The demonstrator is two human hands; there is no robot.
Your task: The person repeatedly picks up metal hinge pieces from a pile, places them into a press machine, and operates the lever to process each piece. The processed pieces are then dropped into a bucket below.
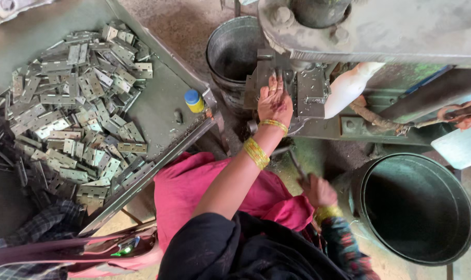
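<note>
Both hands are busy at the big grey metal press machine (370, 31). Her left hand (275, 101) reaches up with its fingers spread flat, pressing on the small grey metal block (284, 88) at the front of the machine — it seems to be holding a piece in place there, but I cannot tell if a piece lies under the fingers. Her right hand (318, 191) is down low and curled tight around a thin dark metal rod (296, 163), which looks like a handle to work the machine. It is a bit blurry.

On her left, a sloped grey metal table (168, 98) carries a big heap of flat silver metal hinges (74, 109) — close by, so she can grab one easily. A small yellow bottle with a blue cap (194, 100) stands near the table's edge. One round grey metal bucket (233, 52) sits just behind the machine, and a bigger dark round drum (417, 207) stands open beside her right hand, likely to catch pieces.
</note>
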